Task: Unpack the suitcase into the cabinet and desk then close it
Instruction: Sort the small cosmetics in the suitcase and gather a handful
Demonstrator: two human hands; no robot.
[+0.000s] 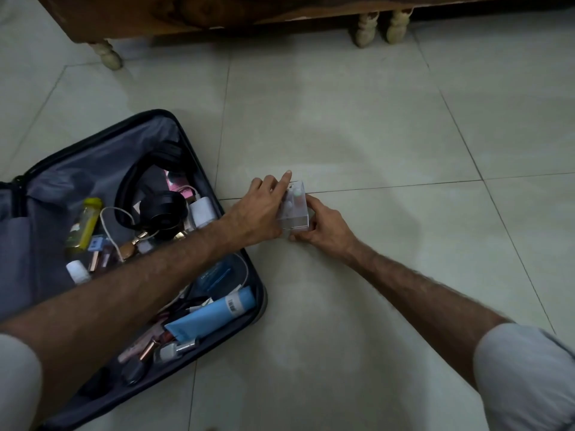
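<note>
An open dark suitcase [174, 126] lies on the tiled floor at the left, with a grey lining. Inside are black headphones [161, 209], a yellow bottle [84, 225], a white charger [202, 211], a blue tube [214, 309] and several small cosmetics. Just right of the suitcase, both hands hold a small clear plastic box [294, 213] with pale round items inside. My left hand [258, 209] grips its left side with the index finger stretched along the top. My right hand [323, 228] pinches its right and lower edge.
A wooden cabinet [186, 14] on turned pale legs [367, 29] runs along the top of the view. Pale floor tiles [373, 119] spread between it and the hands. My left forearm crosses over the suitcase's contents.
</note>
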